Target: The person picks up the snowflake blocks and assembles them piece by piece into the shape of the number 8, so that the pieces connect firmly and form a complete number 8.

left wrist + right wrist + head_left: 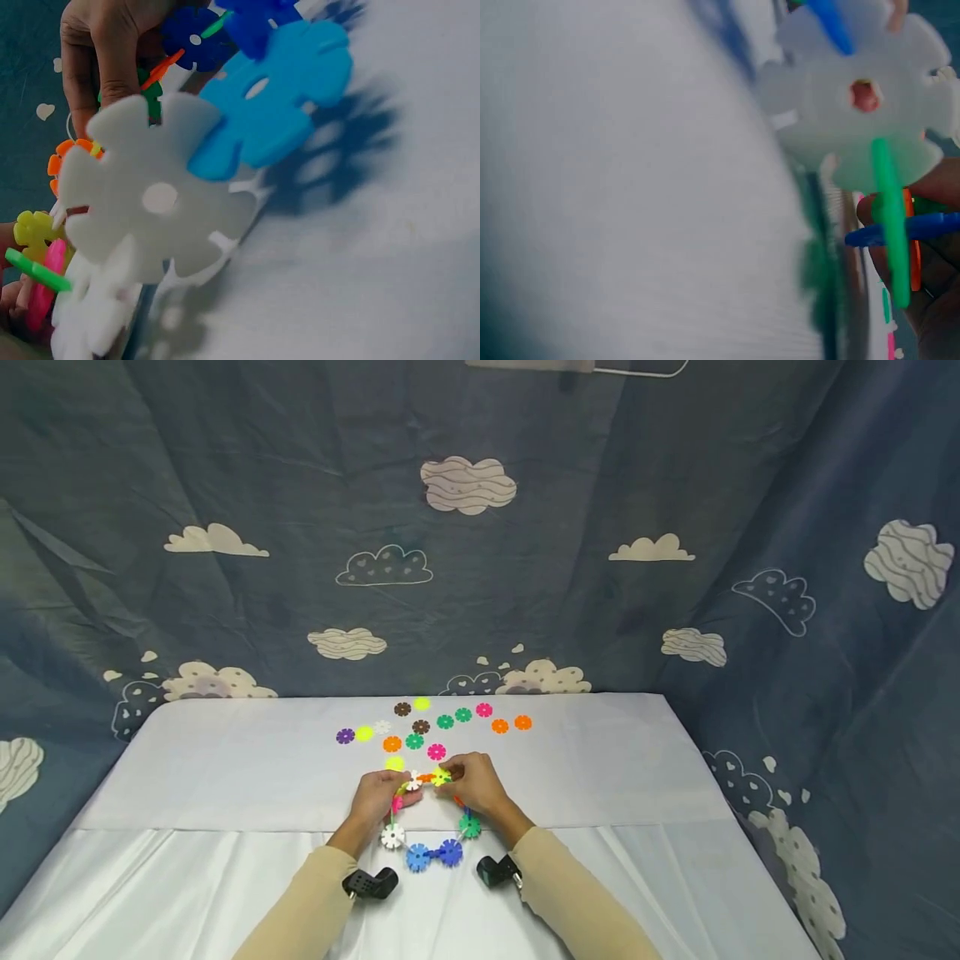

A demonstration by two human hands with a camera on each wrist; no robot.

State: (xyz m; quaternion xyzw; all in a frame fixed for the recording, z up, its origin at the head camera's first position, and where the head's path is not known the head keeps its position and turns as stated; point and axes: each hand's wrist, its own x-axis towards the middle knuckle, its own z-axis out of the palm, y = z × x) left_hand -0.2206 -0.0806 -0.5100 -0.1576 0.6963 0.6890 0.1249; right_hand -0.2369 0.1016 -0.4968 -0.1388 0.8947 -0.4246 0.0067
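A looped chain of slotted plastic discs (434, 854) is held just above the near-middle part of a white-covered bench (247, 777). Its far left side is grasped by the left hand (378, 795), with the fingers curled about the links by a pink disc (397, 805); its far right side is pinched by the right hand (476, 783), beside a yellow disc (441, 776). Between the hands, a white disc (413, 781) and an orange piece (426, 778) are carried. The near side of the loop is formed by a second white disc (392, 837) at left, a light blue disc (417, 857), a dark blue disc (451, 852) and a green disc (470, 826) at right. Beyond the hands, loose discs are laid flat, among them a purple one (345, 737) at far left, two brown ones (402, 709) in the middle and two orange ones (522, 722) at right. A black device (371, 883) is worn at the left wrist and another (498, 871) at the right; whether lettering is borne by either cannot be told at this size. The dark backdrop cloth (525, 610) is printed with pale clouds, some striped, some dotted and some outlined with hearts inside.
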